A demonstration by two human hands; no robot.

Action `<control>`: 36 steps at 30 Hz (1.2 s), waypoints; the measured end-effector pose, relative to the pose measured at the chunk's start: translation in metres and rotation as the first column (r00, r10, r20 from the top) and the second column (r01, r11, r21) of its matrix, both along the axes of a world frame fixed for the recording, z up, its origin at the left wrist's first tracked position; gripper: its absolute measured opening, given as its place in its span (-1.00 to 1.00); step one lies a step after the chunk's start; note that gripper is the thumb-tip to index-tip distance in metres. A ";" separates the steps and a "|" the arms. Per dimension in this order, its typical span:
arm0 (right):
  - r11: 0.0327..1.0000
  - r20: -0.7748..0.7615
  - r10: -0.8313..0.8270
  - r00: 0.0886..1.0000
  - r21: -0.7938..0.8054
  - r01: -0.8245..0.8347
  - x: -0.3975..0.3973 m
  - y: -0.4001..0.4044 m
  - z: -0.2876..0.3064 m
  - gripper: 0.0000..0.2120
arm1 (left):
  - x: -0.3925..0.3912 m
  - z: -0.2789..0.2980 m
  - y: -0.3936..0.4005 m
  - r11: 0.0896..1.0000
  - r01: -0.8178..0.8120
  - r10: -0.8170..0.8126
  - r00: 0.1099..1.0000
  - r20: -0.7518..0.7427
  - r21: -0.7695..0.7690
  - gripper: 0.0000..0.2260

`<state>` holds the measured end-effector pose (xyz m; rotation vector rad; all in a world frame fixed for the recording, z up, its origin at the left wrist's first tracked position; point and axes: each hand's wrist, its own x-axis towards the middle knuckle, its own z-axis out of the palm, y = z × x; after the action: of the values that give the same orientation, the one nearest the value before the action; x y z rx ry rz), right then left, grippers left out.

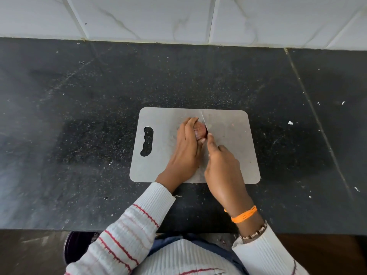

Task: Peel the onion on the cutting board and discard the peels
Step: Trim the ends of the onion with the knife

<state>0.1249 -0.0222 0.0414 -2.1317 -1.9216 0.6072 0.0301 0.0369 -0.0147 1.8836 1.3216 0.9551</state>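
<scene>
Trimming onion end, skin still on.
Right hand (pixel 222 165) grips knife (pixel 204 121); left hand (pixel 187 143) cups onion (pixel 200 129) mid cutting board (pixel 234 135). Keep left fingertips curled back; slice straight down, shallow, steady.

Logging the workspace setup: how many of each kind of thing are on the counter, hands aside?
Cutting board: 1
Onion: 1
Knife: 1
Total: 3
</scene>
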 end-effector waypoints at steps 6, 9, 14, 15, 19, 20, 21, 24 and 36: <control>1.000 0.009 0.026 1.000 0.002 -0.026 -0.004 -0.019 -0.005 -0.34 | 0.002 0.005 0.002 0.998 -0.052 0.054 0.998 0.033 -0.045 -0.57; 1.000 -0.024 0.002 1.000 -0.002 -0.002 -0.001 -0.010 -0.017 -0.37 | 0.003 0.004 -0.001 0.998 -0.043 0.045 0.999 0.031 -0.051 -0.56; 0.998 0.026 0.055 0.998 0.017 -0.055 -0.001 -0.016 -0.027 -0.36 | -0.008 0.004 -0.001 0.992 -0.085 0.093 0.992 0.084 -0.091 -0.51; 0.998 0.043 0.057 0.997 0.031 -0.058 0.000 -0.017 -0.028 -0.36 | -0.009 0.004 -0.002 0.992 -0.084 0.092 0.992 0.083 -0.097 -0.52; 0.995 0.078 0.076 0.994 0.062 -0.081 0.000 -0.015 -0.035 -0.36 | -0.018 0.008 -0.005 0.988 -0.085 0.098 0.990 0.099 -0.126 -0.50; 0.994 0.047 0.081 0.996 0.067 -0.084 0.003 -0.013 -0.037 -0.36 | -0.021 0.008 -0.005 0.986 -0.093 0.107 0.989 0.100 -0.135 -0.49; 0.995 -0.033 0.070 0.997 0.078 -0.067 0.005 -0.011 -0.039 -0.37 | -0.024 0.009 -0.004 0.984 -0.104 0.120 0.987 0.104 -0.147 -0.48; 0.990 -0.391 -0.048 0.919 0.103 0.096 0.016 -0.001 -0.038 -0.50 | -0.029 0.010 -0.004 0.977 -0.131 0.149 0.984 0.099 -0.167 -0.47; 0.979 -0.464 -0.050 0.885 0.152 0.134 0.015 -0.009 -0.011 -0.55 | -0.023 0.013 -0.006 0.993 -0.108 0.110 0.993 0.051 -0.047 -0.42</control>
<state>0.1400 -0.0315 0.0306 -1.7581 -1.5426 0.7993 0.0067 0.0314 -0.0015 1.7555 1.4138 1.0161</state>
